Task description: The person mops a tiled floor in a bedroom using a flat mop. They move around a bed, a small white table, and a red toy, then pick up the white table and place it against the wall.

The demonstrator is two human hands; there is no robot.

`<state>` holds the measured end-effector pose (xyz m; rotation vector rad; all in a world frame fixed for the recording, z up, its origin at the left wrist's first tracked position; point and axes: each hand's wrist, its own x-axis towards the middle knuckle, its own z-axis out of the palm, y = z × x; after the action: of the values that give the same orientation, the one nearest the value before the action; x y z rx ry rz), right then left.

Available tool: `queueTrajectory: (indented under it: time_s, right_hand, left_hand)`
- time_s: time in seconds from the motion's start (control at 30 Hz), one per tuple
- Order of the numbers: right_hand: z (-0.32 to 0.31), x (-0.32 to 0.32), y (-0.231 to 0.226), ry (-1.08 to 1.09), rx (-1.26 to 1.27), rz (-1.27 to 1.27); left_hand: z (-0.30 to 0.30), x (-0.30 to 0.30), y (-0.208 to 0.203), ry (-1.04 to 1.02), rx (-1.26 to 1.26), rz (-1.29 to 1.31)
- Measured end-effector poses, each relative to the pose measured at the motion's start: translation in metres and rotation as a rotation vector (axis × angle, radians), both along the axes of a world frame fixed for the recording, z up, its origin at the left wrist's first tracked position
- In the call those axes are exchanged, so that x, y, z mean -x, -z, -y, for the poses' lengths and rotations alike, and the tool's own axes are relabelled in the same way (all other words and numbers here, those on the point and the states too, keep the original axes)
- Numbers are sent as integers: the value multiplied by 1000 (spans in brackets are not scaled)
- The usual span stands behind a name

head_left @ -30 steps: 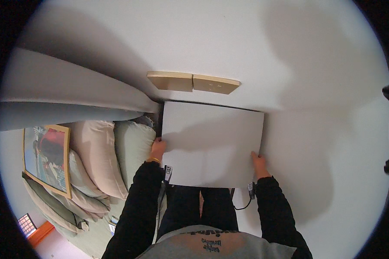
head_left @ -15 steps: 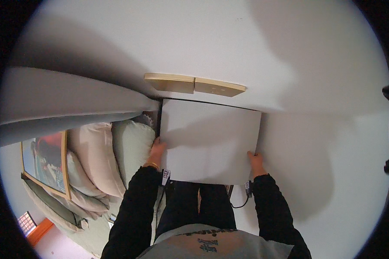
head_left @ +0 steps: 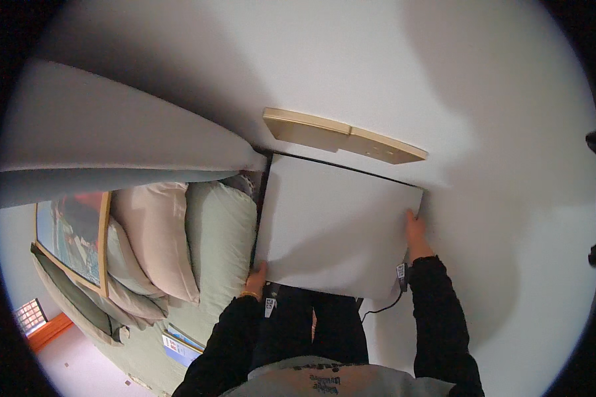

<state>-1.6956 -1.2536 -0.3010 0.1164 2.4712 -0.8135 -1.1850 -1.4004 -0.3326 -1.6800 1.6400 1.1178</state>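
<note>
A flat white square top [head_left: 338, 225] with a dark edge, perhaps a bedside table, lies between my hands against the wall. My left hand [head_left: 255, 279] is closed on its left edge by the near corner, thumb on the surface and fingers hidden below. My right hand [head_left: 417, 237] grips the right edge toward the far corner, its thumb on top and its other fingers mostly out of sight. Each wrist carries a small tagged device, and a thin black cable [head_left: 384, 308] hangs from the right one.
Gold switch plates [head_left: 311, 130] sit on the wall beyond the top. On the left are a grey padded headboard [head_left: 139, 145], a bed with green pillows [head_left: 220, 231] and pink pillows [head_left: 153, 235], a framed picture [head_left: 73, 238] and a blue book [head_left: 181, 347].
My left hand has moved nearer me along the left edge, and my right hand farther away along the right edge. The white top looks more tilted as the view has shifted.
</note>
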Motion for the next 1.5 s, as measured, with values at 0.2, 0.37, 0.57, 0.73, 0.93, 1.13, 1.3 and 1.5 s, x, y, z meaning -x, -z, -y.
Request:
queueTrajectory:
  time_s: [0.2, 0.37, 0.57, 0.73, 0.93, 1.13, 1.3, 1.5]
  right_hand:
    - [25, -1, 9, -8, 49, -114]
    - [17, 6, 9, -129, -13, -131]
    - [9, 3, 11, -220, -56, -47]
    - [7, 0, 4, -324, -58, -91]
    - [6, 8, -4, -361, -182, 85]
    - [1, 1, -25, -385, -123, 80]
    - [-24, -52, -67, -872, -192, 184]
    - [-79, -158, -116, -1211, -94, 385]
  left_hand:
    - [-2, 27, -54, -313, 125, 66]
    - [-7, 40, -81, -290, -33, 42]
    - [-4, 32, -88, -239, 147, -338]
    - [-7, 23, -80, -337, 80, -123]
    - [-24, -13, -33, 109, 306, -443]
    - [-19, -42, 12, -89, -52, -407]
    - [-13, -23, -60, 753, 236, -165]
    - [3, 15, -137, -978, -373, -546]
